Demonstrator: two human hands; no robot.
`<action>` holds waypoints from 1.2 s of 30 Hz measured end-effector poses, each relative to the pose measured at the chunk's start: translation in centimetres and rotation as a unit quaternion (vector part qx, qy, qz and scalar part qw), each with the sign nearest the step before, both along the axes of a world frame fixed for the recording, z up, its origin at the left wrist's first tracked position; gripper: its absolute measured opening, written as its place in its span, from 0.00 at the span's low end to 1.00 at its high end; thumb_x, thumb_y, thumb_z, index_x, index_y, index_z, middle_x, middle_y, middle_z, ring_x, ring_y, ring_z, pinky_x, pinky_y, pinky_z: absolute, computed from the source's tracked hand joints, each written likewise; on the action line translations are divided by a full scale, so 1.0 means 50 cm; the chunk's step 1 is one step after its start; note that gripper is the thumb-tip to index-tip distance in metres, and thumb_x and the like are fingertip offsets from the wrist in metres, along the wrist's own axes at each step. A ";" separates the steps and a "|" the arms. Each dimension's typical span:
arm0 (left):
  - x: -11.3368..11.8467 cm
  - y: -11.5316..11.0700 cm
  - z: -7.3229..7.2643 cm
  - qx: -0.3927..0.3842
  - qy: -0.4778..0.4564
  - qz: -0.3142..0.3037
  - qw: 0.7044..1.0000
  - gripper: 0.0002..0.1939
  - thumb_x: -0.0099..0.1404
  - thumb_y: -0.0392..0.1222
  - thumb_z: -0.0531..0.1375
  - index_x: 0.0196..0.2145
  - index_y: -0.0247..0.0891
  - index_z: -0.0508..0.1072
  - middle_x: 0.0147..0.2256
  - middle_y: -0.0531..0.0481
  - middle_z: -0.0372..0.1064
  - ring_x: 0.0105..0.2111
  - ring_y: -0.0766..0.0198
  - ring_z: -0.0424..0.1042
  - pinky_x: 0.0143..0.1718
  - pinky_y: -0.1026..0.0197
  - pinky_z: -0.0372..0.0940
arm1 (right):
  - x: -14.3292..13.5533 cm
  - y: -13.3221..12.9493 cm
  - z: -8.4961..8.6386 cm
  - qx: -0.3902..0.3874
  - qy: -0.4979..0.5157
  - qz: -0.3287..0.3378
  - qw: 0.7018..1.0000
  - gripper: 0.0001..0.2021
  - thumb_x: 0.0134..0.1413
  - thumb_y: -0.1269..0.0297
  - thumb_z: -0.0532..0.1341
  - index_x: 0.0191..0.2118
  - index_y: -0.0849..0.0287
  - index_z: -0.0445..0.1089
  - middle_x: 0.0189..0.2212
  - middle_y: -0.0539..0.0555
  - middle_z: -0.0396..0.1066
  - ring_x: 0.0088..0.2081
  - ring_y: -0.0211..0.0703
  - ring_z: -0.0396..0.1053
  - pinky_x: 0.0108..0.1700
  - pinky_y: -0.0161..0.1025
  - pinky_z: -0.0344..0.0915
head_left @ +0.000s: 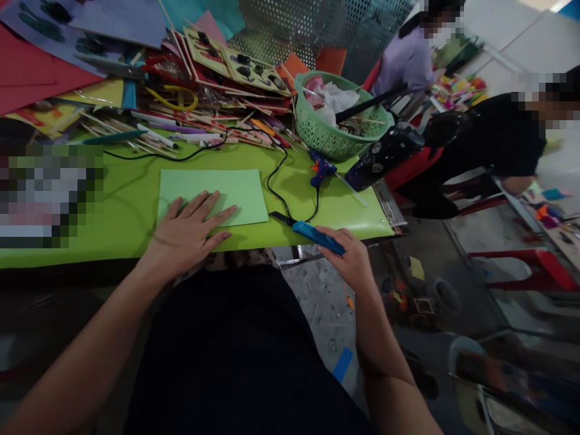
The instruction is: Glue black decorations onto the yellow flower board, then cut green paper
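A light green sheet of paper (240,193) lies on the lime-green table (122,223). My left hand (188,229) rests flat on its lower left part with the fingers spread. In my right hand (347,257) is a blue utility knife (317,235), gripped near the table's front edge. Its dark blade is out and points left, close to the sheet's lower right corner. A dark blue glue gun (321,168) sits beyond the knife, its black cord (276,175) looping across the table.
A green plastic basket (335,136) with crumpled scraps stands at the back right, beside a dark patterned bottle-like object (371,160). Sticks, pens and yellow-handled scissors (174,96) crowd the back. Two people sit at the right, near a red chair (544,269).
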State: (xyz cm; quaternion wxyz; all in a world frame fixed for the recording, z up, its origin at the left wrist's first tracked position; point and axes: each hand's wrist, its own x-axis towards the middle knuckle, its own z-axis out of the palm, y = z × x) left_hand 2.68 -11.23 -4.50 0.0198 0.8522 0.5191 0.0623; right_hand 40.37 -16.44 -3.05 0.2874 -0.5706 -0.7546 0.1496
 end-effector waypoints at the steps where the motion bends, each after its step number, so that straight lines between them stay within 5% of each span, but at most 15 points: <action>1: 0.000 -0.001 0.001 -0.001 -0.002 -0.001 1.000 0.29 0.77 0.59 0.39 0.72 0.57 0.51 0.75 0.49 0.41 0.74 0.49 0.42 0.69 0.35 0.43 | -0.001 0.001 -0.001 0.000 0.002 0.001 1.000 0.18 0.63 0.60 0.64 0.58 0.48 0.73 0.45 0.55 0.76 0.45 0.50 0.75 0.50 0.47 0.71; 36: 0.002 -0.003 0.007 -0.028 -0.057 -0.002 0.998 0.29 0.76 0.59 0.43 0.72 0.60 0.51 0.74 0.53 0.45 0.73 0.46 0.42 0.71 0.34 0.39 | -0.017 0.000 -0.013 0.015 0.033 0.013 0.999 0.18 0.62 0.61 0.65 0.57 0.47 0.74 0.46 0.55 0.77 0.46 0.50 0.75 0.51 0.48 0.72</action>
